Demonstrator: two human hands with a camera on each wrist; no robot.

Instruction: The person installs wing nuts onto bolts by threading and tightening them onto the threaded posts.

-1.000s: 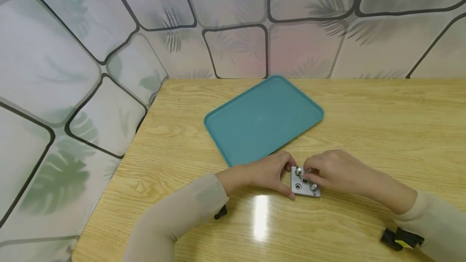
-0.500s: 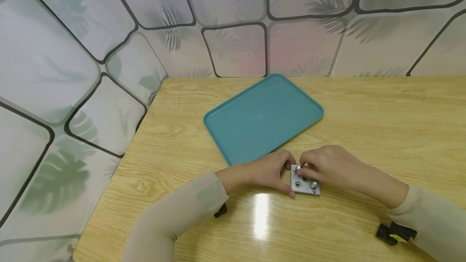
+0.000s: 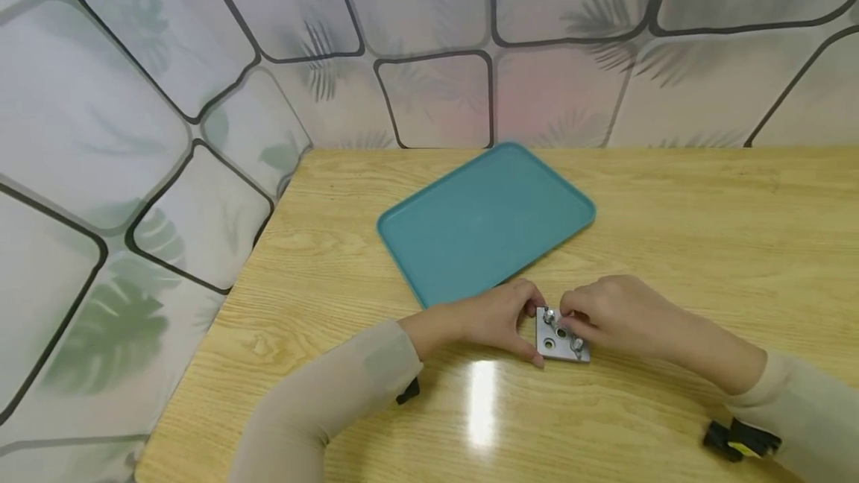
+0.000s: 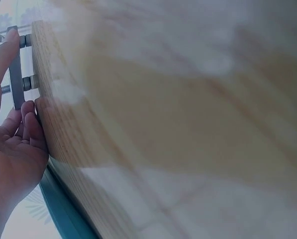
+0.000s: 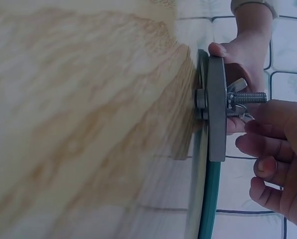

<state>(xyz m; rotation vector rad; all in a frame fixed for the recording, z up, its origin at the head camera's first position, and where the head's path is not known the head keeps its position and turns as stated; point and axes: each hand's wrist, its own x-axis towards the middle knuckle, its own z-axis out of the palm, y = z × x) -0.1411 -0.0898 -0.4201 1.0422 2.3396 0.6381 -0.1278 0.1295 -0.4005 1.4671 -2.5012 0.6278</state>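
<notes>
A small grey metal plate (image 3: 560, 353) stands slightly off the wooden table on bolt heads, as both wrist views show. My left hand (image 3: 496, 319) grips its left side, thumb at the near corner and fingers at the far one. Two bolts rise through holes at opposite corners, each with a wing nut; one wing nut (image 3: 549, 316) is at the far left, another wing nut (image 3: 578, 345) at the near right. My right hand (image 3: 620, 317) hovers beside the far-left wing nut, fingers loosely curled. In the right wrist view its fingertip is close to a threaded bolt (image 5: 252, 97); contact is unclear.
A teal tray (image 3: 486, 222) lies at an angle just behind my left hand. The wooden table (image 3: 725, 244) extends to the right and meets a patterned wall (image 3: 443, 95) at the back and left.
Half a second ago my right thumb and finger were at the far-left wing nut; now they have drawn back a little to the right. My left hand and the plate stay put.
</notes>
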